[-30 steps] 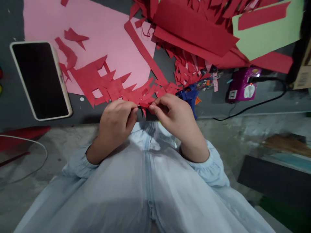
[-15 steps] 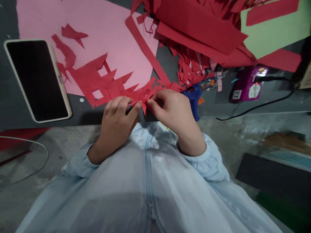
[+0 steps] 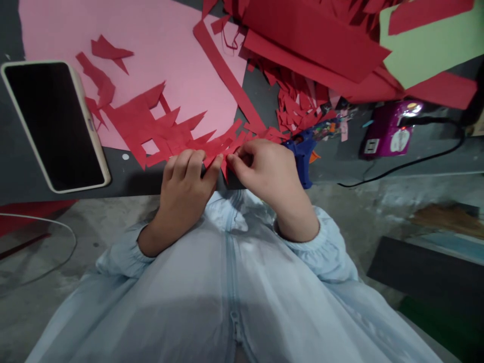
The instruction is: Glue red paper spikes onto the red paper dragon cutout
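A red paper cut-out with pointed tips and a small square hole lies along the table's near edge, partly on a pink sheet. My left hand holds its near edge down, fingers curled over it and thumb reaching toward my other hand. In a pinch, my right hand grips the same red paper just to the right; the fingertips hide exactly what part is between them. Small pointed bits of red paper stick out between the two thumbs. Right beside my right hand rests a blue glue gun, partly covered.
A phone lies at the left. Red strips, a heap of red scraps and large red sheets cover the back. A light green sheet and a purple power socket block with a black cable are at right.
My left thumb has shifted slightly toward the right thumb. My right hand keeps its pinch almost unmoved, and the view has shifted a little.
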Available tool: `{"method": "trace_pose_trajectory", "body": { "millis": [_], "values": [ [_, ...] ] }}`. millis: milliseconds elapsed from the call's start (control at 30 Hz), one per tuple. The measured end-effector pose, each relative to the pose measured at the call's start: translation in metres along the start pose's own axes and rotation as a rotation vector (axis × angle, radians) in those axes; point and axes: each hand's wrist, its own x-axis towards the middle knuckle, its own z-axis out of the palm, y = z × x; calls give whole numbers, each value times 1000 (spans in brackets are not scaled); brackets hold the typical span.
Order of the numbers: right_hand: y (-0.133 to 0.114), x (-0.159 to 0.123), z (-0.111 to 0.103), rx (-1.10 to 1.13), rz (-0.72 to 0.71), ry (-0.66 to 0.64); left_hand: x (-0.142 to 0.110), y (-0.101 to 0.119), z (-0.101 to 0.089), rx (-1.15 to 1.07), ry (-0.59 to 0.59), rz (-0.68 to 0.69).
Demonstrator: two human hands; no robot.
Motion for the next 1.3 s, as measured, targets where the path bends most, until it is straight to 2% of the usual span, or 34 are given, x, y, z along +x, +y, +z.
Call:
{"method": "trace_pose_trajectory", "body": {
  "millis": [167,400,567,667,867,1133,1300],
  "values": [
    [-2,0,0,9,8,5,2,2,-1,-19,-33,-15],
    [1,-5,-6,-6,22,12,2,3,2,74,13,43],
    [10,-20,-11,-70,-181,90,1,3,3,210,75,84],
    [11,-27,-10,-128,-257,52,1,3,4,288,101,107],
    [7,-28,-5,-242,-232,-63,0,2,5,252,117,110],
    [4,-26,-5,-287,-215,-81,-2,-2,2,213,154,109],
    [6,-26,-6,-264,-236,-91,-2,0,3,217,135,100]
  ]
}}
